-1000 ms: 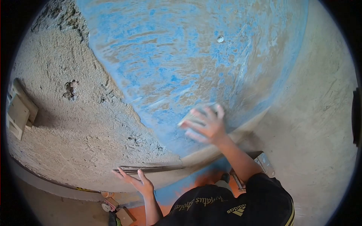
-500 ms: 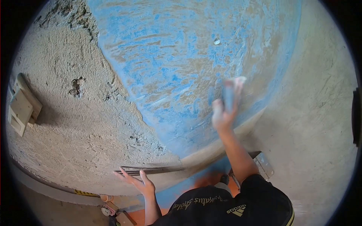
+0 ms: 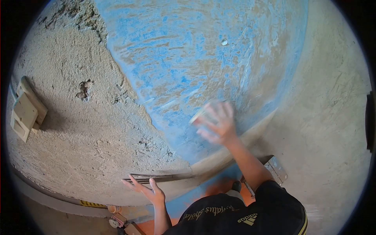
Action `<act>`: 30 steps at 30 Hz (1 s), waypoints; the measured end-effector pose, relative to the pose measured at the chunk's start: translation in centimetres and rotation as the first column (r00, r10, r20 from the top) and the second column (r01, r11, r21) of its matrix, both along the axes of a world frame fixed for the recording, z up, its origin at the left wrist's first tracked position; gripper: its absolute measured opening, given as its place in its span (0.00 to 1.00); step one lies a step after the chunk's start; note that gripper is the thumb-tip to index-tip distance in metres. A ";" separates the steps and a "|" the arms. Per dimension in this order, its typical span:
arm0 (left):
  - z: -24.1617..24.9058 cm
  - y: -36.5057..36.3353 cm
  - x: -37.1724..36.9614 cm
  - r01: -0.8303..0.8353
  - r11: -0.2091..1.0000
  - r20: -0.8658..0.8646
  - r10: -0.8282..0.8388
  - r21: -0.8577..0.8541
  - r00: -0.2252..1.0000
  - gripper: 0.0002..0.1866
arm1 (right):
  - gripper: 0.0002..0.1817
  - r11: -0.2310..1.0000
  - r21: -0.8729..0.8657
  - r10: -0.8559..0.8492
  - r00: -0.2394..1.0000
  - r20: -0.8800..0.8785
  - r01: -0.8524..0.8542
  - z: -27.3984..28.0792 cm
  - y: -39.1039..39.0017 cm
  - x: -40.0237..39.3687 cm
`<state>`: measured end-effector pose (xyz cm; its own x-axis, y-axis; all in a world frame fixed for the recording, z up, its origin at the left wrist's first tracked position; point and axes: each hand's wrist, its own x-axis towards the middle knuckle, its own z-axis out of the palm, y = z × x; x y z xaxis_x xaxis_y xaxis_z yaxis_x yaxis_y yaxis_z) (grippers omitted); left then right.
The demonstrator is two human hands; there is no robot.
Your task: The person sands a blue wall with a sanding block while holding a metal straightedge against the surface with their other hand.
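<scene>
My right hand (image 3: 219, 123) is pressed over a small pale, flat piece that looks like sandpaper (image 3: 198, 116), against the blue, worn patch of wall (image 3: 164, 74). Motion smears the fingers, and they hide most of the piece. Whitish dust coats this hand. Lower down, my left hand (image 3: 148, 191) has its fingers spread, fingertips at a dark groove (image 3: 172, 177) low on the rough plaster. Nothing is held in it.
Bare, rough plaster (image 3: 78, 149) borders the blue patch, with a switch box (image 3: 26, 113) jutting out at left. A smooth grey wall (image 3: 321, 129) stands right. Below are a wooden stool (image 3: 276, 170) and small items with a pinkish tub (image 3: 114, 209).
My right hand has swept left and down across the blue patch with the sandpaper. My left hand stays by the groove, and the view has shifted slightly.
</scene>
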<state>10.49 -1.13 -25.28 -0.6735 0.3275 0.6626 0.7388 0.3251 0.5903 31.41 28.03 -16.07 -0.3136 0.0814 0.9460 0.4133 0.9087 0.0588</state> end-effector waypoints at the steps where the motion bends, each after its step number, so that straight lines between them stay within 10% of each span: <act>1: 0.1 -0.1 -0.2 0.008 1.000 -0.002 -0.008 0.000 1.000 0.44 | 0.28 0.998 0.001 -0.070 0.996 -0.058 0.071 -0.1 1.1 0.5; 5: -0.3 -0.4 -0.2 0.003 1.000 0.001 -0.003 -0.012 1.000 0.45 | 0.30 0.987 -0.163 -0.063 0.902 -0.427 -0.008 1.8 1.0 -0.4; 8: -0.4 0.2 -0.3 -0.006 1.000 -0.011 0.006 -0.005 1.000 0.45 | 0.35 0.988 0.151 -0.036 0.993 0.116 0.018 1.4 -0.5 -0.5; 14: -0.6 0.6 -0.1 -0.039 0.999 -0.002 0.039 0.027 0.999 0.44 | 0.35 0.983 -0.164 -0.149 0.894 -0.422 0.087 3.8 2.7 0.1; 18: -0.4 1.2 0.4 -0.042 0.997 0.014 0.041 0.058 0.999 0.44 | 0.37 0.991 0.115 -0.075 0.993 0.093 0.064 1.1 0.2 0.5; 22: 0.2 0.8 0.5 -0.031 0.999 0.032 0.030 0.039 0.999 0.44 | 0.37 0.947 -0.196 -0.312 0.874 -0.374 0.254 4.3 5.1 2.0; 26: -0.2 1.0 0.7 -0.040 0.999 0.016 0.039 0.021 0.999 0.44 | 0.34 0.987 0.129 -0.080 0.992 -0.098 0.092 3.0 2.0 0.6; 30: -0.5 1.8 0.5 -0.048 0.997 -0.031 0.050 0.062 0.998 0.44 | 0.32 0.972 0.011 -0.229 0.956 -0.182 0.235 1.9 4.1 2.0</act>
<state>11.01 0.64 -25.74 -0.6658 0.2525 0.7020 0.7417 0.3255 0.5864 33.37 32.08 -14.19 -0.1158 0.1003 0.9882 0.6186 0.7857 -0.0073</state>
